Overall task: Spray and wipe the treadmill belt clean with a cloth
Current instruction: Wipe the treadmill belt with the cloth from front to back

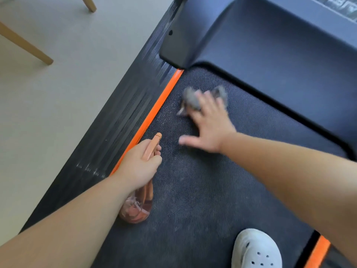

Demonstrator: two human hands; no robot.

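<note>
Lying on the dark treadmill belt (202, 190), the grey cloth (195, 100) is crumpled near the front end of the belt, just below the black motor cover (270, 45). The right hand (208, 124) is laid flat with fingers spread wide, its fingertips on the cloth (the hand and the cloth are blurred, so the exact grip is not clear). The left hand (141, 163) is closed around the neck of an orange spray bottle (141, 200), whose nozzle points forward over the belt; the bottle's transparent body is under the wrist, at the left side of the belt. An orange strip (154, 113) runs along the left edge of the belt, beside the black side rail (116, 122). A white clog (255, 250) stands on the belt at the bottom. Two wooden legs (27, 45) stand on the pale floor (67, 64) at the left.
</note>
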